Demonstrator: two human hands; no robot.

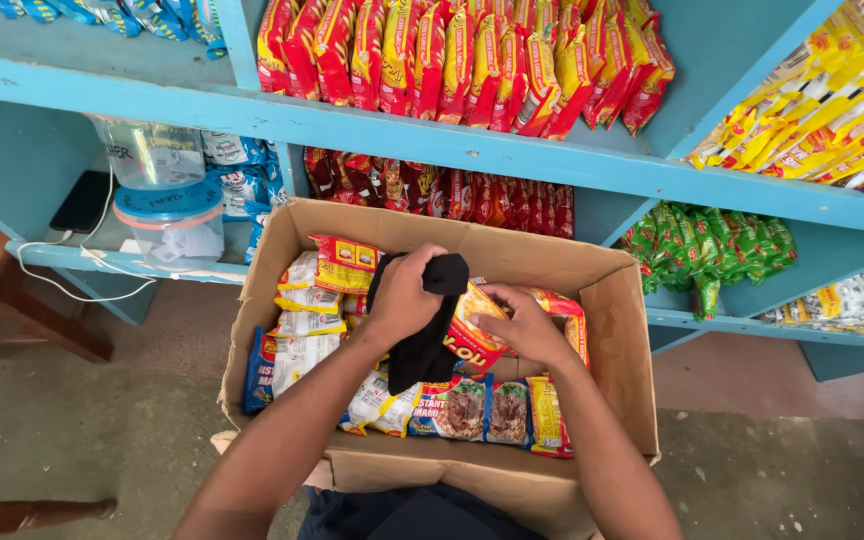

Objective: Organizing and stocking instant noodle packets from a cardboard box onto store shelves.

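Beyond your grip, the blue shelves (472,150) run crowded with packets, close behind the cardboard box (607,300) whose walls fence both hands; open room lies only upward. Your left hand (404,298) is clenched around a black cloth (422,345); beside it, your right hand (524,325) pinches a red-and-yellow packet (472,335) above the stacked noodle packs (462,410)

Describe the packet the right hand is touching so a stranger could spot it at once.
Start at the open cardboard box on the floor before the blue shelves. Near its middle, the left hand grips a black cloth, and the right hand rests on a red and yellow packet. Unlike the flat white and brown packets around it, it stands tilted up.
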